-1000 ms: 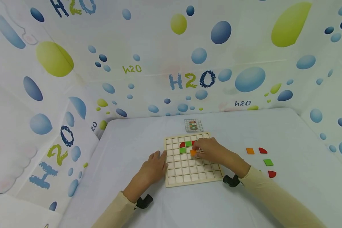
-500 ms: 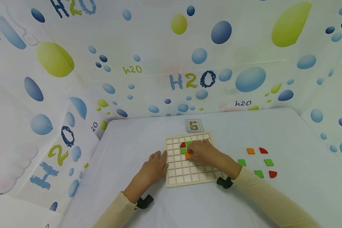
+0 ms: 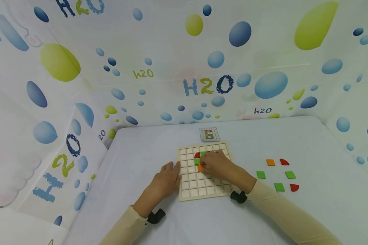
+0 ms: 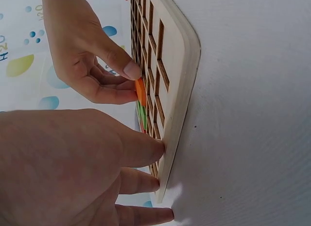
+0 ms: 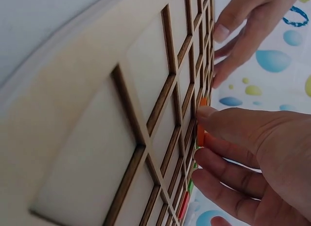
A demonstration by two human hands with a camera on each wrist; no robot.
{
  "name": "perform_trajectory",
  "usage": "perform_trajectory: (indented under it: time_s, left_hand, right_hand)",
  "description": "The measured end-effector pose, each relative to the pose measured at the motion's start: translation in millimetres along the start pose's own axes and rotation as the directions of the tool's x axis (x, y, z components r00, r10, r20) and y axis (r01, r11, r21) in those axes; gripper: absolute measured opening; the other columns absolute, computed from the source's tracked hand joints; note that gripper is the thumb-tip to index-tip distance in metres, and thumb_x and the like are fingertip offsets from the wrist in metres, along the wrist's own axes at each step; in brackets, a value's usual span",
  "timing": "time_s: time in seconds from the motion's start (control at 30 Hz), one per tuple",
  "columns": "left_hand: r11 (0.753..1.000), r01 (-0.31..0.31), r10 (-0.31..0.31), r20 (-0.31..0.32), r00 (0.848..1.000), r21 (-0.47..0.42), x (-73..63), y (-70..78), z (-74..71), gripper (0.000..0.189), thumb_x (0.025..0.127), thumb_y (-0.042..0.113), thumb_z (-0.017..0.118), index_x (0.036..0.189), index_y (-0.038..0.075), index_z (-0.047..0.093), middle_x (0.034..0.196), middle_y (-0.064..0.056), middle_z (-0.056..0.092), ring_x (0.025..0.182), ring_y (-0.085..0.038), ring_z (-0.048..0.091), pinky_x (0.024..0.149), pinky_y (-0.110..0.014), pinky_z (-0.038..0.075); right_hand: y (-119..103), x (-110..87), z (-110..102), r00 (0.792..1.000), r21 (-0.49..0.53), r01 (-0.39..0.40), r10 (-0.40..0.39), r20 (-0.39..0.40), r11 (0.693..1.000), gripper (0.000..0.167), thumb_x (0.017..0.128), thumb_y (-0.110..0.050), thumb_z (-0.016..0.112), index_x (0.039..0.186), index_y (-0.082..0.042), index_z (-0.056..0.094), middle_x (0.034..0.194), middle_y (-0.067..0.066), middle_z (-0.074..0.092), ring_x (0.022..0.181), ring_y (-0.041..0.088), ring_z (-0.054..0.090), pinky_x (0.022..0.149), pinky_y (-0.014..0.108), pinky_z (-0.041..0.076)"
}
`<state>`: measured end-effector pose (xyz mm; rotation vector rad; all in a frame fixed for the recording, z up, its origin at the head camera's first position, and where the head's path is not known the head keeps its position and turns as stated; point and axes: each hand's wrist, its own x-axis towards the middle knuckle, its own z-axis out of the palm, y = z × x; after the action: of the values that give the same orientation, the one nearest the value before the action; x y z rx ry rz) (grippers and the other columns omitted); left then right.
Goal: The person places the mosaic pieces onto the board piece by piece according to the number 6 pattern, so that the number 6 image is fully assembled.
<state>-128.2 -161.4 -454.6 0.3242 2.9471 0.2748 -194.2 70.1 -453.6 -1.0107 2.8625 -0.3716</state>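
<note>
A wooden grid board lies on the table. My left hand rests at its left edge, thumb and fingertips against the rim in the left wrist view. Over the upper middle of the grid, my right hand pinches an orange square tile between thumb and index finger, right at the cells below the green tile. On the board sit a red quarter-round tile, a green square tile under it and another green tile beside it. A further red tile is mostly hidden behind the right hand.
Right of the board lie an orange square, red quarter-rounds and several green squares. A small gridded card with a coloured pattern lies behind the board. A printed curtain surrounds the table.
My right hand has moved left and slightly down over the board with the orange tile, bringing it below the green tile. My left hand stays at the board's edge.
</note>
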Motion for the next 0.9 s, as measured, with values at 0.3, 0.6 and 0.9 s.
perform_trajectory:
  time_s: [0.3, 0.6, 0.9]
  left_hand:
    - [1.0, 0.001, -0.001, 0.007, 1.0, -0.009, 0.3, 0.0, -0.4, 0.057, 0.112, 0.027, 0.051, 0.162, 0.002, 0.039, 0.159, -0.028, 0.042, 0.146, -0.046, 0.044, 0.104, -0.065, 0.05]
    - [1.0, 0.0, 0.0, 0.005, 1.0, -0.002, 0.6, -0.2, -1.7, 0.057, 0.112, 0.027, 0.052, 0.162, 0.001, 0.039, 0.159, -0.029, 0.042, 0.146, -0.047, 0.044, 0.103, -0.065, 0.05]
    - [1.0, 0.004, -0.004, 0.002, 1.0, 0.002, 1.3, -0.8, -0.3, 0.058, 0.112, 0.027, 0.053, 0.162, 0.002, 0.039, 0.158, -0.028, 0.043, 0.146, -0.046, 0.044, 0.103, -0.065, 0.051]
  right_hand:
    - [-0.6, 2.5, 1.7, 1.0, 0.011, 0.018, -0.017, -0.016, 1.0, 0.023, 0.096, -0.03, 0.081, 0.114, -0.016, 0.077, 0.113, 0.001, 0.072, 0.115, 0.025, 0.067, 0.108, 0.059, 0.043]
    - [-1.6, 2.9, 3.7, 1.0, 0.02, 0.022, -0.022, -0.022, 1.0, 0.024, 0.095, -0.029, 0.081, 0.115, -0.017, 0.078, 0.112, 0.0, 0.072, 0.112, 0.023, 0.066, 0.106, 0.058, 0.043]
    - [-2.4, 2.6, 5.7, 0.997, -0.009, 0.048, -0.048, -0.057, 0.999, 0.021, 0.093, -0.03, 0.083, 0.111, -0.019, 0.079, 0.107, -0.002, 0.073, 0.106, 0.022, 0.068, 0.105, 0.057, 0.044]
